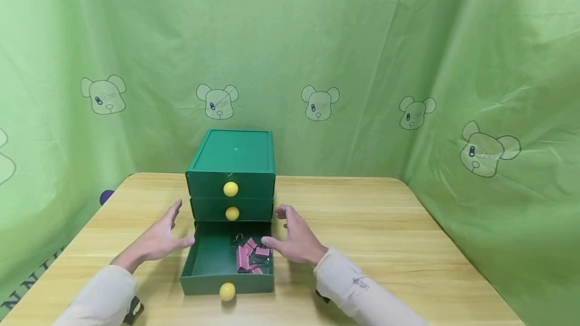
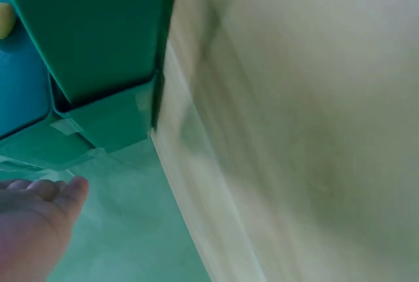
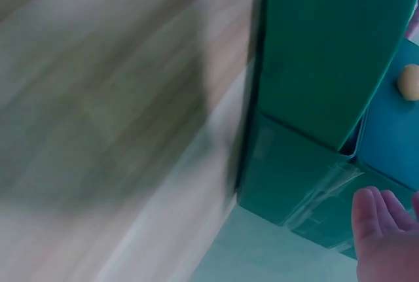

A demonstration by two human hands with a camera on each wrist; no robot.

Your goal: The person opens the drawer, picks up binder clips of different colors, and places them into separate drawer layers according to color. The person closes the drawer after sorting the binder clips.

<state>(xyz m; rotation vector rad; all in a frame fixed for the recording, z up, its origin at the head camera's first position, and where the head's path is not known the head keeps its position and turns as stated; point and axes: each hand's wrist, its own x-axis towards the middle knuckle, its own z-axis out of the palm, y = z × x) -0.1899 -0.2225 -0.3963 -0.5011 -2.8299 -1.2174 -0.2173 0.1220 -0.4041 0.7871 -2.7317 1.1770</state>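
Observation:
A dark green drawer unit [image 1: 235,155] with three stacked drawers stands on the table, each with a round yellow knob. Its bottom drawer [image 1: 206,283] is pulled out, and several pink binder clips [image 1: 242,259] lie in its right half. My left hand [image 1: 158,238] is spread at the unit's left, thumb close to the drawer's left wall. On the opposite side, my right hand [image 1: 296,239] has its fingers beside the unit and its thumb at the drawer's right edge. Whether either hand touches the unit cannot be told. Neither hand holds anything.
The pale wooden table [image 1: 362,225] extends on both sides of the unit. Behind and to the right hangs a green curtain [image 1: 353,64] printed with bear heads. Clear tape [image 3: 321,193] runs along the unit's side in the right wrist view.

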